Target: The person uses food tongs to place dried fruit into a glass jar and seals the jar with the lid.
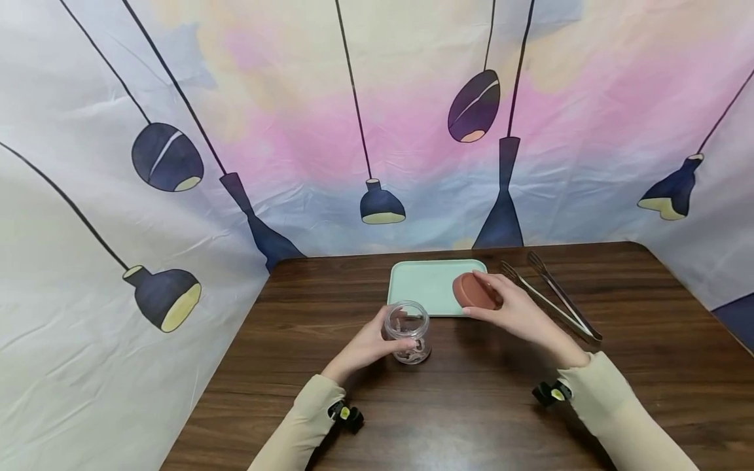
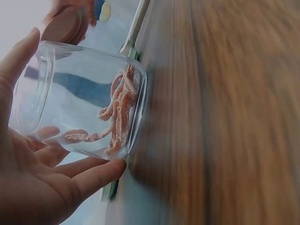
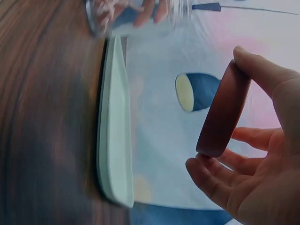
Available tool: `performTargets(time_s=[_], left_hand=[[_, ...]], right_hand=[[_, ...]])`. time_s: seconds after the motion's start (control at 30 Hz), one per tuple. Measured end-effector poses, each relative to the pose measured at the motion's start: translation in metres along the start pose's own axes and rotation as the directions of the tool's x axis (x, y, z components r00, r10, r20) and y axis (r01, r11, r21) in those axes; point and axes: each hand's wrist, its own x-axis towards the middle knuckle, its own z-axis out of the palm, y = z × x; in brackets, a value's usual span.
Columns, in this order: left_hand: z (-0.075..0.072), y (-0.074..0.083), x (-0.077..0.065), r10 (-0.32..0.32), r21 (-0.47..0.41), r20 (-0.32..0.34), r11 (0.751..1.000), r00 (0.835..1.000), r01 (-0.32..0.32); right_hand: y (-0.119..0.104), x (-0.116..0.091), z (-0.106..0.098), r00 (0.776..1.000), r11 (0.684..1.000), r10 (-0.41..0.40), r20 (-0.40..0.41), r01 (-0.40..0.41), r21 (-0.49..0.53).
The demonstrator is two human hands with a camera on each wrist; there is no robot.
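Note:
My left hand [image 1: 366, 341] grips a clear jar [image 1: 408, 322] with no lid on it, thumb on one side and fingers round the other. Several wrinkled, reddish strips dusted with white [image 2: 123, 105] lie near the jar's bottom in the left wrist view. Between the thumb and fingers of my right hand [image 1: 517, 313] is a round reddish-brown lid [image 1: 473, 292], held tilted on edge. In the head view the lid overlaps the right part of a pale green tray [image 1: 427, 281]. The right wrist view shows the lid's side [image 3: 224, 110] raised above tray level.
Metal tongs [image 1: 556, 294] lie on the dark wooden table [image 1: 330, 288], right of the tray and just beyond my right hand. A printed cloth [image 1: 306, 118] with lamp drawings hangs behind the table's back edge. Each wrist carries a small black camera [image 1: 347, 416].

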Motion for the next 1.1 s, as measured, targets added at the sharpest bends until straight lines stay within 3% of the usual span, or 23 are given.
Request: performTargets(time_s=[0.27, 0.5, 0.8, 1.1], left_hand=[[0.018, 0.007, 0.014, 0.008, 0.035, 0.024, 0.999, 1.000, -0.009], [0.028, 0.012, 0.018, 0.008, 0.006, 0.051, 1.000, 0.999, -0.008], [0.038, 0.012, 0.022, 0.075, -0.055, 0.097, 0.996, 0.992, -0.070], [0.036, 0.013, 0.025, 0.083, -0.055, 0.095, 0.995, 0.992, -0.078]], right_hand=[[-0.020, 0.007, 0.018, 0.996, 0.995, -0.057, 0.064, 0.052, 0.085], [-0.031, 0.004, 0.031, 0.986, 0.987, -0.125, 0.110, 0.112, 0.114], [-0.032, 0.000, 0.044, 0.950, 0.952, -0.289, 0.117, 0.298, -0.064], [-0.041, 0.006, 0.043, 0.940, 0.934, -0.298, 0.168, 0.324, -0.152]])
